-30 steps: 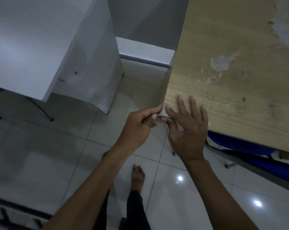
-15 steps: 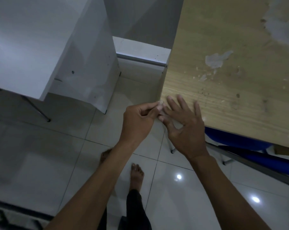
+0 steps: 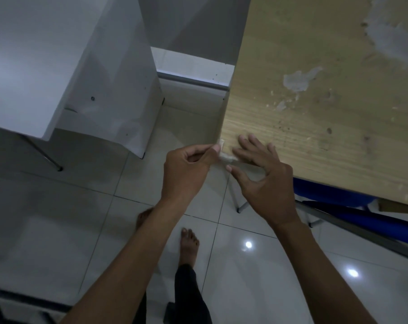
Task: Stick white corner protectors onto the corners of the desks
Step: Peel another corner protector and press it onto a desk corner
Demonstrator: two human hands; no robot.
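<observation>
We see the white corner protector (image 3: 224,153) on the wooden desk (image 3: 315,113) corner, frame centre | left hand (image 3: 186,173) curled, fingertips pinching its left side | right hand (image 3: 261,176) spread, fingers just right of it on the desktop.

Left hand (image 3: 186,174), fingers curled with thumb and forefinger pinched, points toward 1 o'clock. Right hand (image 3: 264,181) lies spread, fingers straight, aimed at 11 o'clock.
</observation>
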